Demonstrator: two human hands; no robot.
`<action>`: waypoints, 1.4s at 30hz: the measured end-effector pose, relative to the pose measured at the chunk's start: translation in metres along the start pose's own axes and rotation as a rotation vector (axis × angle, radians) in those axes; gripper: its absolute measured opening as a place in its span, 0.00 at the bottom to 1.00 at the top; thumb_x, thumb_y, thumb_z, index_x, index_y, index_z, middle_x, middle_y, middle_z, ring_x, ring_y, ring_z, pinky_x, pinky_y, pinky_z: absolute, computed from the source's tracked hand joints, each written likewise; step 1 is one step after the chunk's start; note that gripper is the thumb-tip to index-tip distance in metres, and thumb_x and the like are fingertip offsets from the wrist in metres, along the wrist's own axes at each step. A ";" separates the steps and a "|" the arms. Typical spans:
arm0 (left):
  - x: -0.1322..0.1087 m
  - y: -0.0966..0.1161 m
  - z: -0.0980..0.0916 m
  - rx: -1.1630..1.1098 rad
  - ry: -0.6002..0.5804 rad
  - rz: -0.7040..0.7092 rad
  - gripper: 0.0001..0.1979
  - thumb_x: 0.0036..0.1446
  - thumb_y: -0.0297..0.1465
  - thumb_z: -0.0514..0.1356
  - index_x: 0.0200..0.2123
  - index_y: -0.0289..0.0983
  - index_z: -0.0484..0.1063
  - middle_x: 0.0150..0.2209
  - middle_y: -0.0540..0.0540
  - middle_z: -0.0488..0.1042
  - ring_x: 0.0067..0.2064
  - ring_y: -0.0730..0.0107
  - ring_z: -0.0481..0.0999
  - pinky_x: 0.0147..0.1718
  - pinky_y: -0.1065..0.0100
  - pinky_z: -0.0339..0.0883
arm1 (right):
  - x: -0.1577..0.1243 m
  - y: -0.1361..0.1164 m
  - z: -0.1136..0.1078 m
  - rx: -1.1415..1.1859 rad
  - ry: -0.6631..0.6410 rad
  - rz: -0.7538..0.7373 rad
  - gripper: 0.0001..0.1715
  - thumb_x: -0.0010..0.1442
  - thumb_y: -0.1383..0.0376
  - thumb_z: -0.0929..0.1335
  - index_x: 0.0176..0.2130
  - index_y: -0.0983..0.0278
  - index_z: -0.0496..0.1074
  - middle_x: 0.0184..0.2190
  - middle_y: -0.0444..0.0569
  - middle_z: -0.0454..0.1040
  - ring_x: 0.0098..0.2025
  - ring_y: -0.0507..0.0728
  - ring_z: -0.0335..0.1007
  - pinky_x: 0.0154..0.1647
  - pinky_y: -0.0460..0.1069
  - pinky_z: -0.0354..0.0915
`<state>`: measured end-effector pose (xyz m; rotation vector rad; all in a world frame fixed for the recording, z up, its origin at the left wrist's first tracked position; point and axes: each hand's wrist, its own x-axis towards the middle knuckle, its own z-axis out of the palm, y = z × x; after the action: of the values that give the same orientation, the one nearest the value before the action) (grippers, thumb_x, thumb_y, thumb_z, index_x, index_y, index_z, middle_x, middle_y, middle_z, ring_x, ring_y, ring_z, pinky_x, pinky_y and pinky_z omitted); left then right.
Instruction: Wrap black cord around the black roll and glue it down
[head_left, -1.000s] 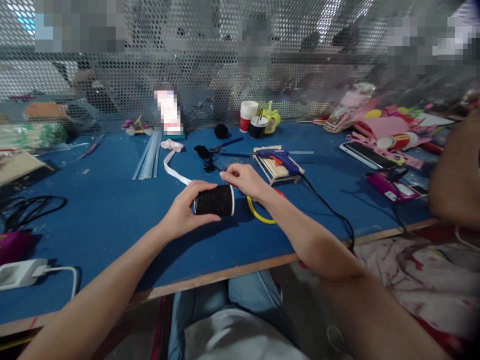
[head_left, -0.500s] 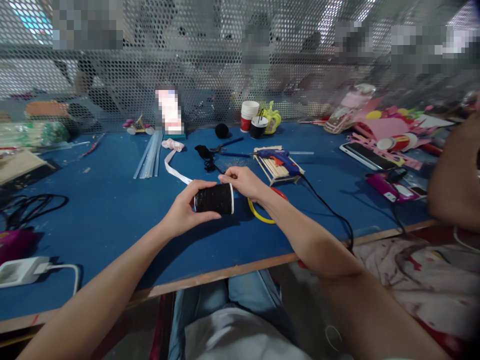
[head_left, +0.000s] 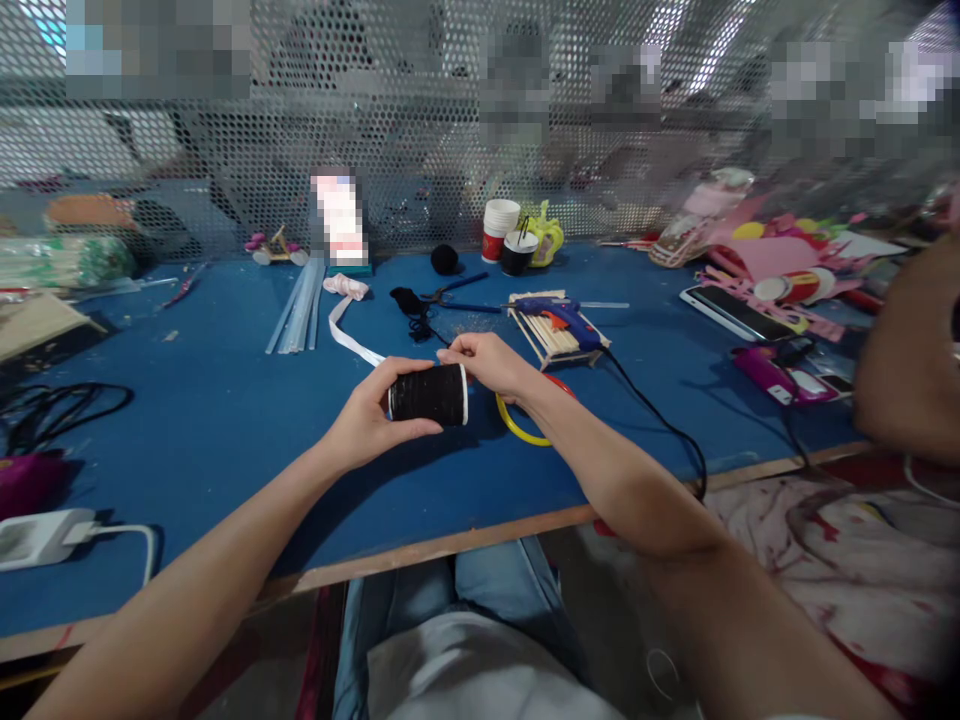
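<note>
My left hand (head_left: 367, 410) is wrapped round a paper cup (head_left: 429, 395) covered in black cord, held on its side above the table with its white rim facing right. Just beyond that rim, my right hand (head_left: 484, 362) has its fingertips pinched together on the black cord (head_left: 442, 343), which runs back to a small loose bundle (head_left: 418, 322). What lies between those fingertips is mostly hidden. A white ribbon (head_left: 352, 342) passes behind my left hand. Under my right wrist lies a yellow and red ring (head_left: 517, 428), partly covered.
Behind my hands lie pliers (head_left: 454, 288), a black ball (head_left: 444, 260) and a blue glue gun (head_left: 559, 318) on a stick rack. Stacked paper cups (head_left: 500, 225), glue sticks (head_left: 296, 310) and a phone (head_left: 341, 220) stand or lie farther back. At right is another person's arm (head_left: 904, 360).
Hardly anything differs. Both hands keep their places, and the cup has turned very slightly in my left hand. The view has shifted a little.
</note>
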<state>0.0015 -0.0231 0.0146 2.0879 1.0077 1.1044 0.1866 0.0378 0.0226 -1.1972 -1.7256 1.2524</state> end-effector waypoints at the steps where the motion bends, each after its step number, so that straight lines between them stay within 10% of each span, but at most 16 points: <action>1: 0.000 0.000 0.000 -0.006 0.000 -0.008 0.29 0.42 0.37 0.67 0.48 0.38 0.63 0.45 0.42 0.68 0.46 0.60 0.69 0.46 0.61 0.63 | 0.000 0.000 0.000 0.012 -0.001 0.004 0.17 0.49 0.55 0.69 0.21 0.64 0.64 0.13 0.39 0.60 0.17 0.46 0.53 0.18 0.44 0.51; 11: 0.002 0.002 -0.004 -0.071 0.105 -0.126 0.30 0.41 0.37 0.67 0.48 0.37 0.63 0.45 0.44 0.69 0.45 0.63 0.70 0.43 0.64 0.65 | -0.002 -0.009 -0.025 -0.401 0.095 -0.012 0.22 0.56 0.54 0.63 0.19 0.66 0.67 0.16 0.46 0.67 0.17 0.47 0.58 0.20 0.45 0.56; 18: 0.004 -0.010 -0.001 -0.045 0.206 -0.174 0.30 0.42 0.37 0.66 0.49 0.37 0.62 0.47 0.42 0.68 0.48 0.60 0.69 0.45 0.60 0.64 | -0.026 -0.044 -0.021 -0.160 -0.342 -0.137 0.12 0.51 0.59 0.67 0.34 0.65 0.71 0.30 0.47 0.72 0.31 0.51 0.65 0.33 0.47 0.61; 30: 0.008 -0.010 0.000 -0.661 0.070 -0.475 0.25 0.48 0.39 0.62 0.48 0.37 0.62 0.42 0.44 0.66 0.39 0.65 0.71 0.35 0.60 0.72 | -0.040 -0.021 -0.011 -0.312 -0.229 -0.310 0.06 0.52 0.63 0.66 0.29 0.64 0.70 0.28 0.44 0.69 0.31 0.50 0.64 0.34 0.46 0.59; 37: 0.017 -0.005 -0.001 -0.475 0.057 -0.359 0.26 0.42 0.33 0.67 0.46 0.39 0.65 0.35 0.49 0.69 0.36 0.72 0.69 0.35 0.71 0.66 | -0.027 -0.021 -0.036 -0.095 0.031 -0.198 0.19 0.57 0.51 0.62 0.30 0.65 0.68 0.31 0.50 0.72 0.34 0.53 0.67 0.35 0.48 0.63; 42: 0.023 0.003 0.001 -0.381 -0.033 -0.303 0.29 0.38 0.33 0.68 0.45 0.38 0.63 0.37 0.49 0.70 0.35 0.71 0.70 0.33 0.71 0.65 | -0.016 -0.022 -0.035 -0.109 -0.081 -0.062 0.28 0.55 0.45 0.60 0.25 0.65 0.69 0.28 0.51 0.71 0.32 0.54 0.66 0.31 0.48 0.62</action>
<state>0.0122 -0.0061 0.0260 1.5880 0.9715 1.0103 0.2167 0.0319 0.0540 -1.1598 -1.8974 1.1982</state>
